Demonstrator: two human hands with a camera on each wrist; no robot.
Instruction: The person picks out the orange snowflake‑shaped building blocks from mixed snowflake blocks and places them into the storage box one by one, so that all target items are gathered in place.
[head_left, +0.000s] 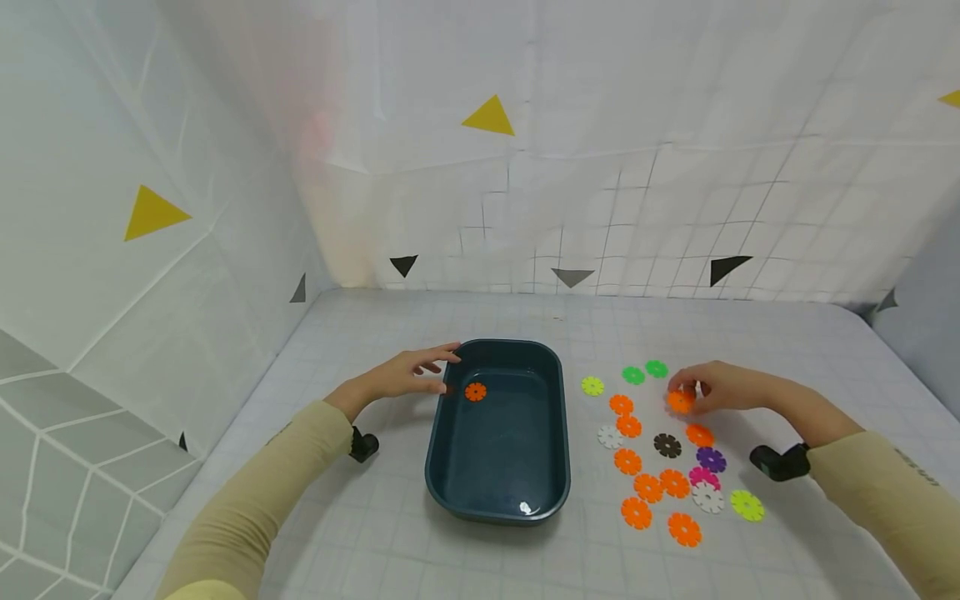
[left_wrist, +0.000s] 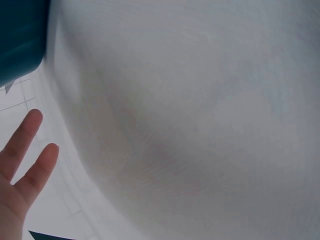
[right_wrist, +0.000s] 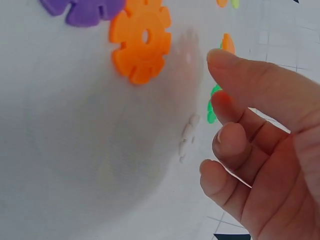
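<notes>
A dark teal rectangular tray [head_left: 498, 517] stands on the table, with one orange notched plastic disc [head_left: 476, 392] lying inside it. My left hand [head_left: 397, 375] is at the tray's left side, its fingertips right at the rim. In the left wrist view its fingers [left_wrist: 31, 175] are spread and fairly straight. To the right of the tray, my right hand [head_left: 723, 386] bends low over the table and pinches an orange disc [head_left: 681, 402] with thumb and fingertips. In the right wrist view the thumb hides most of that orange disc [right_wrist: 228, 43].
Several more flat discs lie between the tray and my right arm: orange [head_left: 637, 512], green [head_left: 633, 375], yellow-green [head_left: 747, 505], white [head_left: 707, 497], purple [head_left: 711, 459], pink [head_left: 703, 477] and dark brown [head_left: 667, 446]. White sheeting [head_left: 600, 217] rises behind the table.
</notes>
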